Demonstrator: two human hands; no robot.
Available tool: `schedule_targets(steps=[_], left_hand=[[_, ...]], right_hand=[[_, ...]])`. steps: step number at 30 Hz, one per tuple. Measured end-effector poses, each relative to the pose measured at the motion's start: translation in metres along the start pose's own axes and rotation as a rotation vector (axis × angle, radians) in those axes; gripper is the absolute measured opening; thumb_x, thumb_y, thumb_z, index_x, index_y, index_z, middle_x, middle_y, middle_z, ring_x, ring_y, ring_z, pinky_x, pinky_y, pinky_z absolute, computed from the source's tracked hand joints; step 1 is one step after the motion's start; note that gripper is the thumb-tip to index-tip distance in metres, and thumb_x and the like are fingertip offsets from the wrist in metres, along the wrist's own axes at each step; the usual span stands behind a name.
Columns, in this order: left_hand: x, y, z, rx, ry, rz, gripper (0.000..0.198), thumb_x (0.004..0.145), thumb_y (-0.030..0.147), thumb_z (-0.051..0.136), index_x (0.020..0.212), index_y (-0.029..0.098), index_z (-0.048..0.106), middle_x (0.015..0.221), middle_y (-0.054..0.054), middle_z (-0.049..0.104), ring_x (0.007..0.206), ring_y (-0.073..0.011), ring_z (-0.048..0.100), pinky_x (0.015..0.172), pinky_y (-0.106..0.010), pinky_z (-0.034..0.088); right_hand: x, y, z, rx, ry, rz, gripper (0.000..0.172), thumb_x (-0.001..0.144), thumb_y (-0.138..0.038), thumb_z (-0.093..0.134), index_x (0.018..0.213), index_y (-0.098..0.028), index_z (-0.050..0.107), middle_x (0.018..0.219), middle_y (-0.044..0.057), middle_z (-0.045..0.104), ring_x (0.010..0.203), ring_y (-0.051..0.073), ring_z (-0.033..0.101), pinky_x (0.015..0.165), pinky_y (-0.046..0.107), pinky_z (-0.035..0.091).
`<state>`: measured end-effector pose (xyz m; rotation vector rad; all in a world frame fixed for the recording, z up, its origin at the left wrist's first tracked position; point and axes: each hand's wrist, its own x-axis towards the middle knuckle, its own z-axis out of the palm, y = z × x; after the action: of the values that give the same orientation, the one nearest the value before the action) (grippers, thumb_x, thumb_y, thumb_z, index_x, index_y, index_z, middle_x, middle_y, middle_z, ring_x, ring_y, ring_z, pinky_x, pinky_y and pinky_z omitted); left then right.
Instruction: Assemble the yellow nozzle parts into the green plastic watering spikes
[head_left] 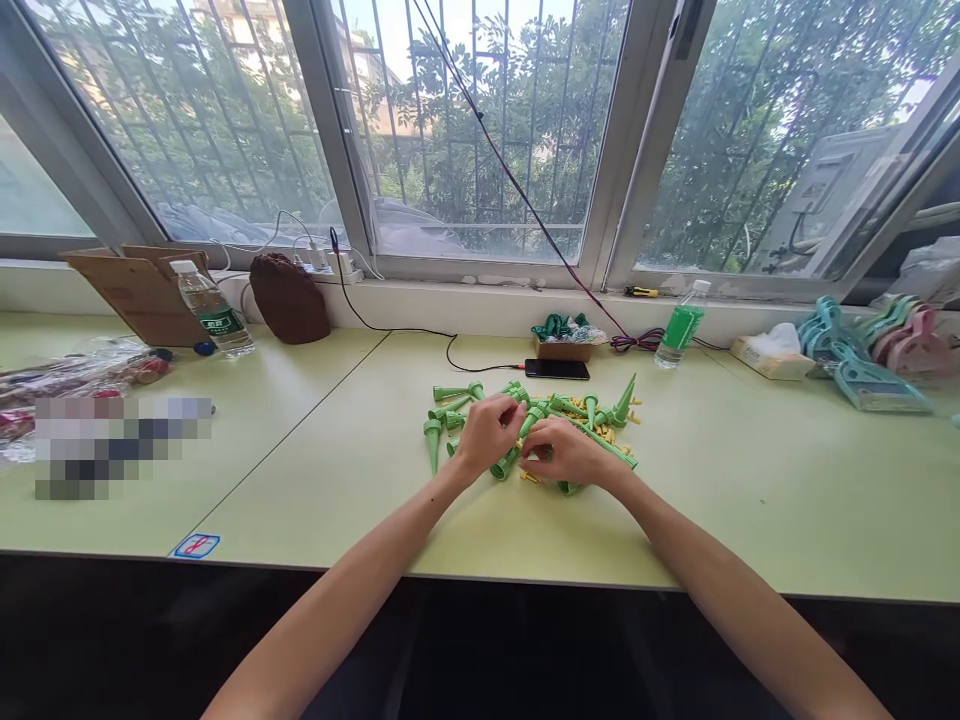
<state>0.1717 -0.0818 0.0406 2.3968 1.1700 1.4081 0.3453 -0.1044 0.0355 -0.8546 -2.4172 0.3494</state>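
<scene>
In the middle of the table, my left hand (491, 432) is closed, its thumb and fingers curled at a green plastic cone-shaped spike (533, 416) that shows between my hands. Close on its right, my right hand (564, 450) is curled with the fingertips drawn together; what they pinch is too small to make out. Around both hands lie several more green spikes, one of them (433, 445) pointing toward me at the left and another (624, 402) tilted up at the right. Small yellow plastic pieces (531, 478) are scattered among them, partly hidden by my hands.
Behind the pile lie a black phone (557, 369) on a cable and a small cardboard box (564, 349). Bottles stand at left (217, 315) and right (681, 327). Farther right are a tissue pack (774, 357) and plastic clip hangers (877, 385). Plastic-wrapped items (82, 375) lie left.
</scene>
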Motion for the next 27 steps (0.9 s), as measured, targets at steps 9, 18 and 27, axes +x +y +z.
schedule_targets(steps=[9, 18, 27], left_hand=[[-0.0037, -0.0038, 0.0044, -0.001, -0.055, 0.054, 0.032, 0.089, 0.024, 0.053, 0.059, 0.017, 0.046, 0.059, 0.002, 0.049, 0.055, -0.0094, 0.040, 0.055, -0.026, 0.030], [-0.0030, -0.0006, 0.0030, -0.003, -0.059, 0.055, 0.032, 0.088, 0.023, 0.053, 0.058, 0.017, 0.046, 0.058, 0.001, 0.050, 0.054, -0.0098, 0.039, 0.054, -0.026, 0.031], [-0.0040, -0.0001, 0.0032, -0.010, -0.063, 0.053, 0.034, 0.089, 0.023, 0.052, 0.056, 0.017, 0.043, 0.058, 0.002, 0.049, 0.053, -0.0099, 0.039, 0.054, -0.026, 0.031]], right_hand=[[-0.0012, 0.0001, 0.0025, -0.040, -0.067, 0.035, 0.004, 0.073, -0.022, 0.074, 0.075, -0.020, 0.072, 0.076, 0.000, 0.062, 0.072, 0.013, 0.054, 0.084, 0.033, 0.040], [0.0011, -0.0012, 0.0065, -0.071, -0.101, 0.014, 0.004, 0.073, -0.021, 0.073, 0.070, -0.020, 0.071, 0.078, 0.001, 0.064, 0.078, 0.016, 0.056, 0.084, 0.035, 0.039], [0.0022, -0.0005, 0.0086, -0.094, -0.086, 0.003, 0.006, 0.076, -0.017, 0.071, 0.071, -0.020, 0.071, 0.079, 0.002, 0.068, 0.080, 0.017, 0.058, 0.083, 0.035, 0.041]])
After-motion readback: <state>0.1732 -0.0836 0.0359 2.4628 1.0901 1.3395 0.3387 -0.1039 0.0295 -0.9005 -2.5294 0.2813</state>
